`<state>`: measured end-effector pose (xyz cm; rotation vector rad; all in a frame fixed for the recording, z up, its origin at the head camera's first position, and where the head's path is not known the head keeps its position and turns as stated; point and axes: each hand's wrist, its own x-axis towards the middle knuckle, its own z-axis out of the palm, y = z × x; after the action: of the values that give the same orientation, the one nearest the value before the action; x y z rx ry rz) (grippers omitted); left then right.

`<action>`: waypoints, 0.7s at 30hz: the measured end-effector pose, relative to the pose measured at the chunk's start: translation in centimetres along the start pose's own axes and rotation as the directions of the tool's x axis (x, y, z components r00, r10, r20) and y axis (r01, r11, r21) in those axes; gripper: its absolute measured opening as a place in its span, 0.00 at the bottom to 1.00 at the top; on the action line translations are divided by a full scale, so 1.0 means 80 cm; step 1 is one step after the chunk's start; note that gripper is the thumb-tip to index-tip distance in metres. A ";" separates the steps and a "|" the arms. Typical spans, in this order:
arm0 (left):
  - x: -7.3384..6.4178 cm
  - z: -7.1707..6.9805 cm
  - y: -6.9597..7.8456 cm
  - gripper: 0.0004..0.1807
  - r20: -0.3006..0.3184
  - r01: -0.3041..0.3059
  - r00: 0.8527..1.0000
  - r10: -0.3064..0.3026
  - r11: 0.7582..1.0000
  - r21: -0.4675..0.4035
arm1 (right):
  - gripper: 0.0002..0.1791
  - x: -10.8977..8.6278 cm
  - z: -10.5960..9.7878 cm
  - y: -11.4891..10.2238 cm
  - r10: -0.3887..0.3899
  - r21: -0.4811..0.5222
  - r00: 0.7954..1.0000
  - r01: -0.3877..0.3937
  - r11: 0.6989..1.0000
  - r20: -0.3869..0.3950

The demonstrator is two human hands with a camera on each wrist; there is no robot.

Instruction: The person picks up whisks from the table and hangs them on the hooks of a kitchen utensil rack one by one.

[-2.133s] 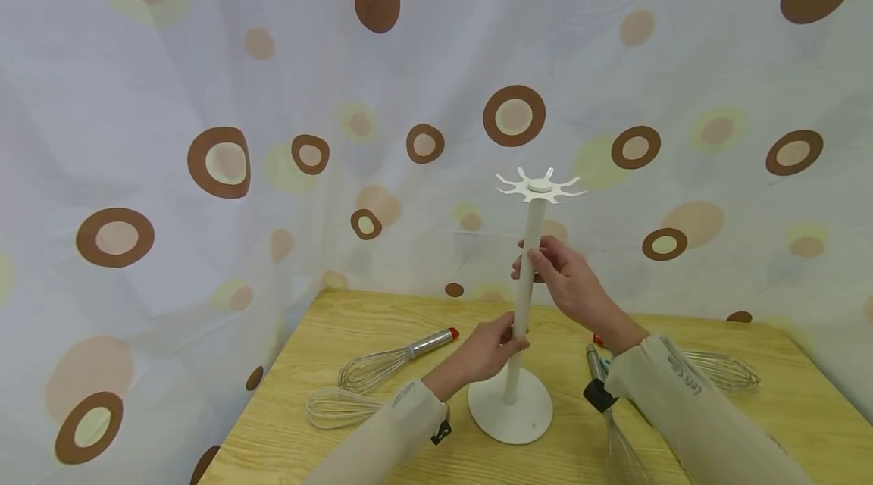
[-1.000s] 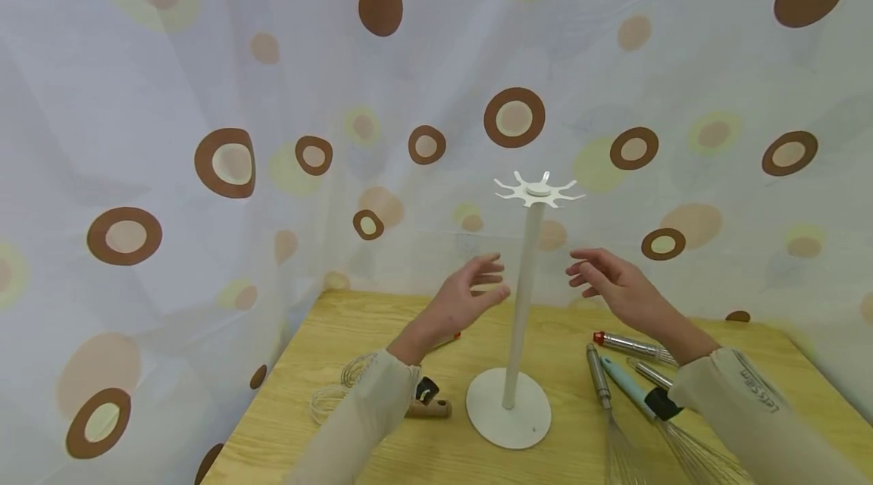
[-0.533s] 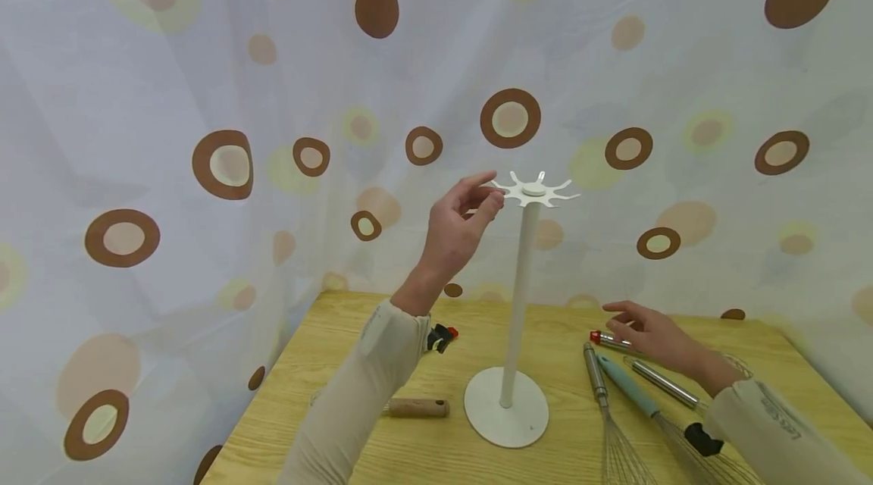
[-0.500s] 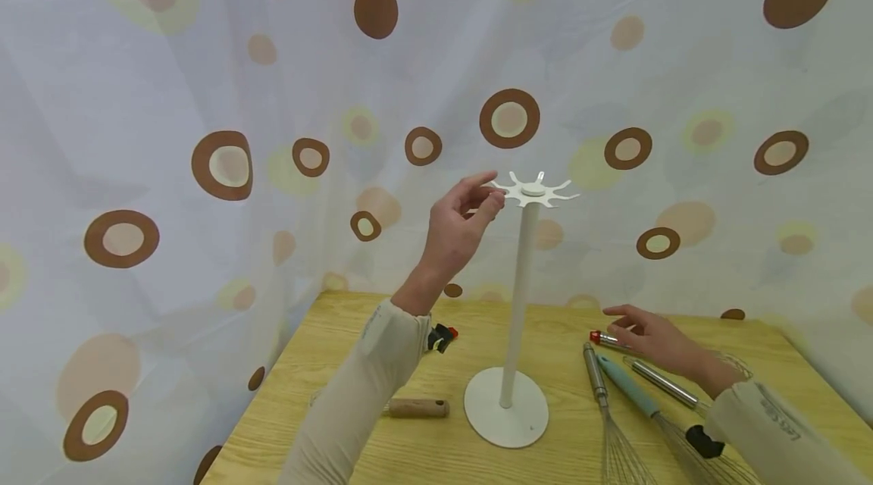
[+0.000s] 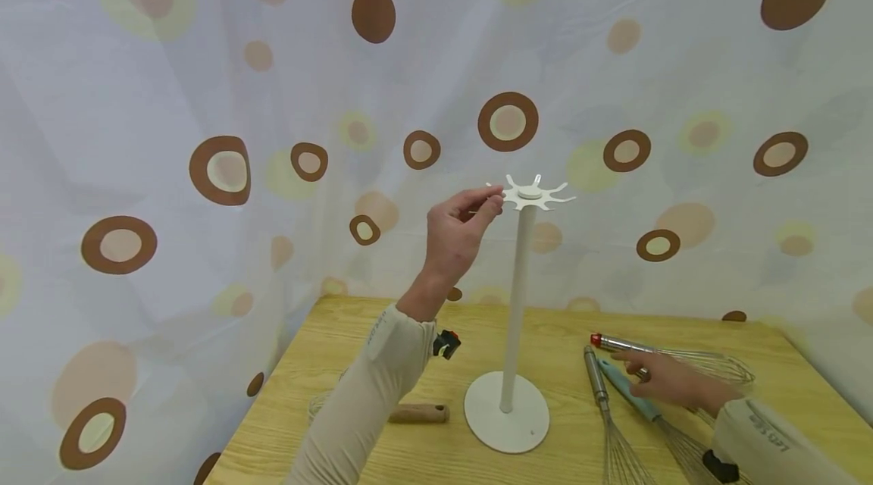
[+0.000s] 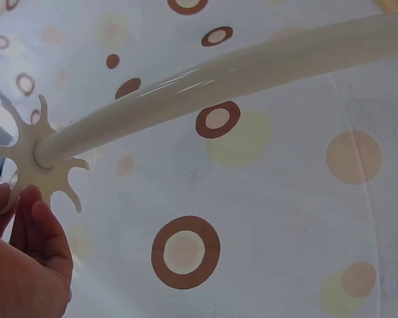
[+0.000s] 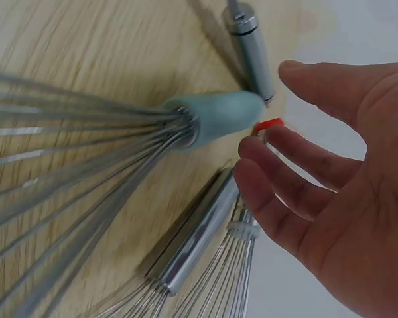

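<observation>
A white stand (image 5: 516, 303) has a round base, a tall pole and a pronged disc (image 5: 530, 195) on top. My left hand (image 5: 452, 239) pinches one prong at the disc's left side; in the left wrist view the thumb and fingers (image 6: 38, 215) meet on the disc's edge. Over the whisks on the right hovers my right hand (image 5: 671, 380), fingers loosely bent and holding nothing. In the right wrist view its fingertips are closest to a teal-handled whisk (image 7: 219, 118), a red-tipped whisk (image 7: 268, 124) and a steel-handled whisk (image 7: 196, 232).
Another steel-handled whisk (image 5: 596, 379) lies left of the teal one. On the left, a whisk with a wooden handle (image 5: 421, 414) is partly hidden by my left sleeve. A dotted curtain (image 5: 327, 76) hangs behind the wooden table (image 5: 559, 462).
My left hand has left the pole, risen and taken a prong of the top disc. My right hand has let go of the pole and come down to the whisks at right.
</observation>
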<state>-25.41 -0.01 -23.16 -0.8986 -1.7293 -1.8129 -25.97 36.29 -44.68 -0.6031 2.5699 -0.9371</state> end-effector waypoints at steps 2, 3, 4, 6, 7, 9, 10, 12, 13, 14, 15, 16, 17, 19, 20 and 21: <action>0.002 0.000 -0.010 0.11 -0.012 -0.009 1.000 0.009 1.000 -0.018 | 0.36 0.000 0.001 0.004 -0.007 0.008 0.999 0.007 1.000 0.034; 0.003 0.000 -0.016 0.12 -0.016 -0.014 1.000 0.014 0.999 -0.030 | 0.36 0.000 0.001 0.005 -0.005 0.023 0.999 0.003 1.000 0.052; 0.005 0.000 -0.022 0.12 -0.019 -0.019 1.000 0.018 0.999 -0.041 | 0.37 0.000 0.001 0.006 0.002 0.041 0.997 -0.005 0.999 0.072; 0.007 0.000 -0.035 0.12 -0.018 -0.028 0.999 0.027 0.998 -0.057 | 0.37 0.000 0.001 0.010 0.002 0.066 0.995 -0.009 0.998 0.102; 0.007 -0.001 -0.037 0.12 -0.018 -0.032 0.999 0.031 0.998 -0.059 | 0.37 -0.001 0.001 0.011 0.009 0.075 0.994 -0.018 0.997 0.113; 0.007 -0.003 -0.039 0.12 -0.016 -0.041 0.999 0.041 0.998 -0.054 | 0.37 0.000 0.001 0.013 0.030 0.097 0.991 -0.042 0.994 0.131; 0.008 -0.004 -0.041 0.13 -0.013 -0.046 0.999 0.046 0.998 -0.051 | 0.37 0.000 0.001 0.013 0.033 0.108 0.990 -0.048 0.993 0.138; 0.008 -0.006 -0.041 0.13 -0.008 -0.055 0.998 0.054 0.997 -0.046 | 0.38 0.002 0.001 0.015 0.029 0.118 0.989 -0.046 0.992 0.147; 0.008 -0.006 -0.041 0.13 -0.005 -0.055 0.998 0.055 0.997 -0.048 | 0.38 0.003 0.001 0.016 0.028 0.120 0.988 -0.046 0.992 0.150; 0.008 -0.007 -0.041 0.13 -0.001 -0.056 0.998 0.056 0.997 -0.048 | 0.38 0.004 0.001 0.016 0.024 0.121 0.988 -0.043 0.992 0.155; 0.008 -0.007 -0.041 0.13 0.005 -0.056 0.998 0.057 0.997 -0.051 | 0.38 0.005 0.002 0.017 0.022 0.114 0.987 -0.040 0.993 0.157; 0.009 -0.008 -0.041 0.13 0.010 -0.053 0.999 0.054 0.997 -0.054 | 0.38 0.006 0.002 0.018 0.019 0.106 0.987 -0.036 0.994 0.161; 0.009 -0.008 -0.040 0.13 0.014 -0.049 0.999 0.050 0.997 -0.057 | 0.38 0.006 0.002 0.019 0.016 0.094 0.987 -0.032 0.995 0.162; 0.010 -0.008 -0.039 0.13 0.021 -0.037 0.999 0.038 0.998 -0.060 | 0.37 0.007 0.003 0.020 0.019 0.076 0.986 -0.032 0.997 0.166; 0.010 -0.007 -0.039 0.13 0.022 -0.031 0.999 0.032 0.998 -0.058 | 0.36 0.007 0.003 0.020 0.019 0.060 0.986 -0.029 0.998 0.167; 0.010 -0.007 -0.039 0.13 0.023 -0.025 0.999 0.026 0.998 -0.058 | 0.36 0.007 0.003 0.020 0.018 0.048 0.986 -0.026 0.998 0.168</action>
<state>-28.31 -0.22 -24.69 -0.9648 -1.6800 -1.8513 -26.83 37.01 -46.01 -0.6111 2.3928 -0.9010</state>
